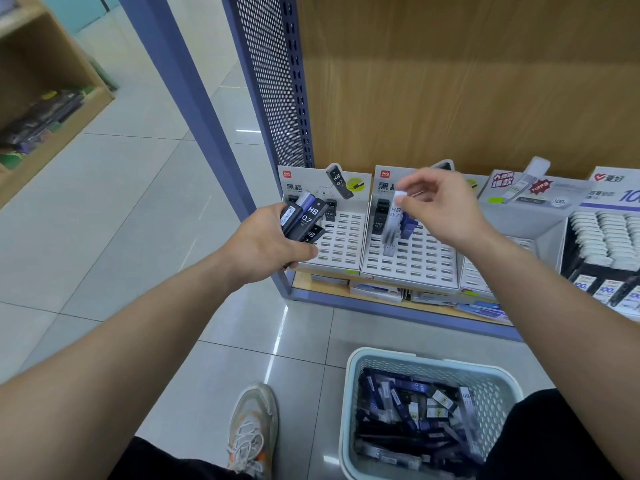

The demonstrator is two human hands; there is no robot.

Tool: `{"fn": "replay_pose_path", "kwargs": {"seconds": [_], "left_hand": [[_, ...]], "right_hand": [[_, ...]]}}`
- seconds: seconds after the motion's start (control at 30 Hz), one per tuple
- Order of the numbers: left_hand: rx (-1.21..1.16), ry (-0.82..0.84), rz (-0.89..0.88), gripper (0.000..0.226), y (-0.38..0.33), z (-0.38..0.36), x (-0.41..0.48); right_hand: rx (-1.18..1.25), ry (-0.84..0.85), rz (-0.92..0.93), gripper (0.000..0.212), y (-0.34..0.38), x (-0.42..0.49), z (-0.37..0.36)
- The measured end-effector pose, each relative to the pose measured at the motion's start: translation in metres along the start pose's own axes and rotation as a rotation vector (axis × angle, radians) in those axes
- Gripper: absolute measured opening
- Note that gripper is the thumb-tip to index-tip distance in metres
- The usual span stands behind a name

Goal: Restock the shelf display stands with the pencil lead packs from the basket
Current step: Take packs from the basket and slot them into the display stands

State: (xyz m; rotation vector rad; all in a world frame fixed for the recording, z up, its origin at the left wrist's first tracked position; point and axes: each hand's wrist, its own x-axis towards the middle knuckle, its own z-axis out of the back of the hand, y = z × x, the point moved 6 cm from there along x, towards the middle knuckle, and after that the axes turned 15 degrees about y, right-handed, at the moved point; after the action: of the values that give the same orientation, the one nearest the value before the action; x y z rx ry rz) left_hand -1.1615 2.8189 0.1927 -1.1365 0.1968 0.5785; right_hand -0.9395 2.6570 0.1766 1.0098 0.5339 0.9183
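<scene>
My left hand (266,244) grips a bundle of black HB 0.7 lead packs (306,216) in front of the left white display stand (341,247). My right hand (440,206) pinches the top of one blurred pack (391,223), which hangs upright over the slots of the second display stand (415,261). That stand holds a few dark packs (381,216) at its back left. A pale green basket (349,407) on the floor at the lower right holds several more lead packs (415,417).
Further right on the low shelf stand a third display stand (519,202) and a full tray of white-capped packs (602,237). A blue shelf post (194,109) rises at the left. My shoe (252,427) rests on the grey tile floor beside the basket.
</scene>
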Motion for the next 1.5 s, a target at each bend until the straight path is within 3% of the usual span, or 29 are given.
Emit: {"fn": "replay_pose_path", "kwargs": {"seconds": [0.17, 0.3, 0.77, 0.97, 1.1, 1.17, 1.23, 1.33, 1.5], "left_hand": [[0.045, 0.011, 0.008, 0.034, 0.0, -0.001, 0.001], [0.045, 0.023, 0.005, 0.035, 0.0, -0.001, 0.002], [0.047, 0.022, -0.002, 0.036, -0.006, -0.002, 0.0], [0.065, 0.028, 0.005, 0.037, -0.006, -0.004, -0.002], [0.068, 0.037, 0.007, 0.038, -0.007, -0.005, -0.002], [0.065, 0.043, 0.004, 0.037, -0.009, -0.006, -0.001], [0.062, 0.05, -0.008, 0.037, -0.011, -0.009, 0.0], [0.077, 0.064, -0.03, 0.035, -0.016, -0.016, 0.001], [0.131, 0.069, -0.042, 0.035, -0.022, -0.027, 0.003]], "right_hand": [[-0.192, 0.15, -0.141, 0.016, -0.035, -0.002, -0.007], [-0.236, 0.16, -0.202, 0.015, -0.049, -0.007, -0.011], [-0.426, 0.218, -0.164, 0.009, -0.043, -0.014, -0.021], [-0.509, 0.273, -0.212, 0.017, -0.053, -0.01, -0.042], [-0.588, 0.242, -0.242, 0.009, -0.043, -0.007, -0.041], [-0.521, 0.18, -0.189, 0.012, -0.026, -0.007, -0.037], [-0.297, 0.118, -0.085, 0.006, 0.0, -0.01, -0.037], [0.067, 0.189, 0.009, 0.011, 0.038, -0.021, -0.051], [0.115, 0.281, -0.095, 0.028, 0.054, -0.028, -0.073]]}}
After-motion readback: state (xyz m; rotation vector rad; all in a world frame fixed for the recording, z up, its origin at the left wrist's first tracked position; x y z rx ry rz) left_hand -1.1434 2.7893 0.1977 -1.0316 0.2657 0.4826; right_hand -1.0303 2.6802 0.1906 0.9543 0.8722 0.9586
